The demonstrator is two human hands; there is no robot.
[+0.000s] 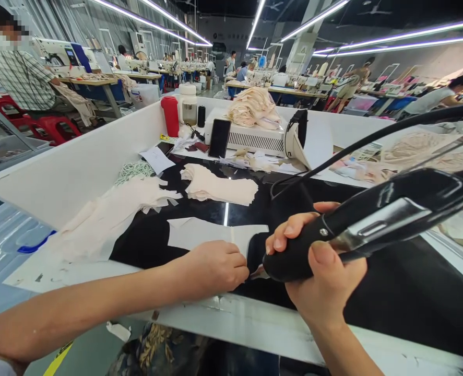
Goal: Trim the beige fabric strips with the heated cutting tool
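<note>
The black handheld tool (376, 214) is clamped in the fingers of the right hand (327, 284). Fingers of the left hand (213, 269) are together at the white fabric piece (200, 235) on the table (403, 297); any grip is indeterminate. Beyond lies a cream fabric stack (223, 186).

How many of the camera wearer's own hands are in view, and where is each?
2: the left hand, fingers curled, at the near side of the pale fabric piece; the right hand, gripping the black handheld tool. The tool hides part of the right hand.
</note>
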